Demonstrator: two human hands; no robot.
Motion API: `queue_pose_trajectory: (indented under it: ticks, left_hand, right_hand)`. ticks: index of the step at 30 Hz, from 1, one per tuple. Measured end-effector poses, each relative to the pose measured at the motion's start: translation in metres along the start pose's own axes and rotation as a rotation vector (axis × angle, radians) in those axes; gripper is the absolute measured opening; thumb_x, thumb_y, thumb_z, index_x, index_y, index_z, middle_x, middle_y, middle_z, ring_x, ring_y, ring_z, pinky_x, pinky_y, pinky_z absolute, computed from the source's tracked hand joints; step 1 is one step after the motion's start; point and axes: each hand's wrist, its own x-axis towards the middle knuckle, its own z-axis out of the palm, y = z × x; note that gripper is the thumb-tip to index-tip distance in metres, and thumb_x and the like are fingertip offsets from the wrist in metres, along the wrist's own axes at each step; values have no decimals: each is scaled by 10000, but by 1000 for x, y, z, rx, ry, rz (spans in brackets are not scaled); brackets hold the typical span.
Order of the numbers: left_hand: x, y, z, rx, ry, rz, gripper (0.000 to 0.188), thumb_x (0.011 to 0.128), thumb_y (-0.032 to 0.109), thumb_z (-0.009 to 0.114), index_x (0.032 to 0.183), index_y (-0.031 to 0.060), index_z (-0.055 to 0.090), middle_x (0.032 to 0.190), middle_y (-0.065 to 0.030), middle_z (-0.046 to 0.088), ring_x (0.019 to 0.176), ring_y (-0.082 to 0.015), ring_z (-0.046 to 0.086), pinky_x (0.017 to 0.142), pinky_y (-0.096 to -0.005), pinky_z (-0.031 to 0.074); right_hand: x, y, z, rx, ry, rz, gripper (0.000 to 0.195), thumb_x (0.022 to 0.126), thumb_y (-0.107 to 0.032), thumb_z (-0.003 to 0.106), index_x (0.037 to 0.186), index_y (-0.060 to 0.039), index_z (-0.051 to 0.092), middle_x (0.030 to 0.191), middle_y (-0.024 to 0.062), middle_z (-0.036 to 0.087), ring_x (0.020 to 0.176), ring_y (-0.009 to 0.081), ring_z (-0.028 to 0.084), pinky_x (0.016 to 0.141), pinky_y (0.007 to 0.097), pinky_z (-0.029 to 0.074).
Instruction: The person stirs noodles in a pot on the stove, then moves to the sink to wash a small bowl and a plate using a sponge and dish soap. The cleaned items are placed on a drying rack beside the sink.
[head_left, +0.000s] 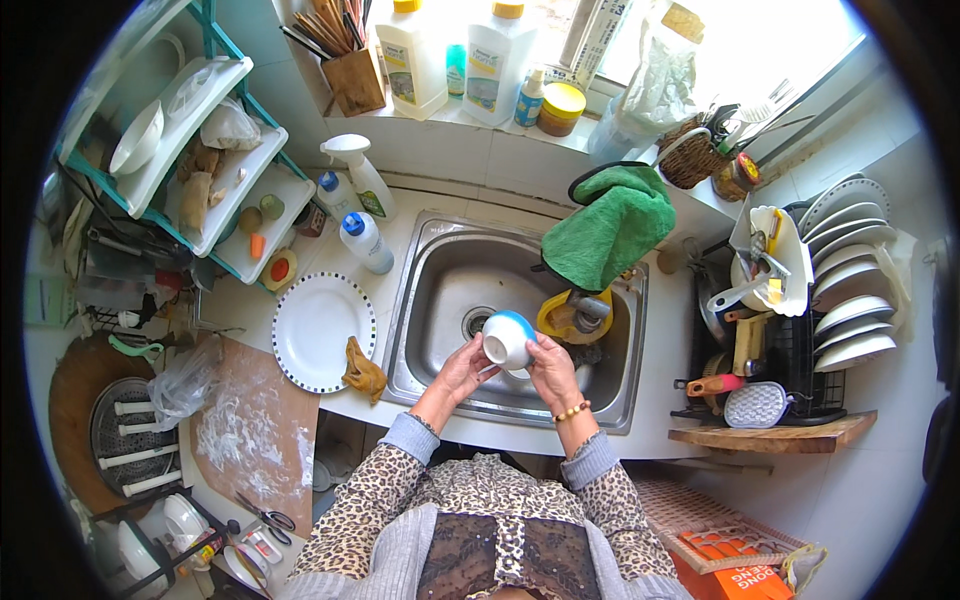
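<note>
Over the steel sink (450, 292) I hold a small white and blue bowl (504, 342), tilted so that its white base shows. My left hand (459, 371) has its fingertips at the bowl's left side. At the opposite side, my right hand (555, 371) grips the blue part near the rim. Part of a white object (519, 373) shows just below the bowl, too covered to name. The sink drain (478, 321) lies behind the bowl. A yellow basin (553, 321) sits in the sink's right part, partly under the metal faucet (589, 309).
A green cloth (611, 225) hangs over the faucet. Left of the sink lie a white plate (322, 330) with a checkered rim and a brown cloth (365, 371). Spray and squeeze bottles (366, 241) stand behind them. A dish rack with plates (851, 300) stands at the right.
</note>
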Motion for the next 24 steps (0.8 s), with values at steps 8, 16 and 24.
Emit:
queue_pose_trajectory:
  ticks: [8, 16, 24]
  left_hand:
    - [-11, 3, 11, -276, -210, 42, 437, 938, 198, 673, 1328, 75, 517, 1286, -68, 611, 1210, -214, 575, 1048, -415, 466]
    - [31, -40, -10, -551, -42, 112, 391, 934, 132, 673, 1291, 83, 523, 1226, -87, 636, 1115, -216, 619, 990, -421, 507]
    - [23, -44, 16, -537, 34, 50, 430, 922, 238, 689, 1309, 113, 550, 1293, -83, 621, 1253, -253, 554, 1107, -468, 403]
  right_hand:
    - [20, 24, -31, 79, 103, -1, 343, 1017, -143, 502, 1314, 21, 551, 1312, 112, 602, 1213, 224, 567, 1039, 350, 448]
    - [-22, 70, 33, -1539, 268, -816, 501, 995, -207, 464, 1460, -25, 423, 1521, 187, 391, 1442, 326, 325, 1190, 481, 216]
    - [-26, 24, -39, -1200, 395, -564, 416, 1038, -229, 440, 1364, 17, 525, 1354, 209, 574, 1269, 336, 538, 1071, 395, 404]
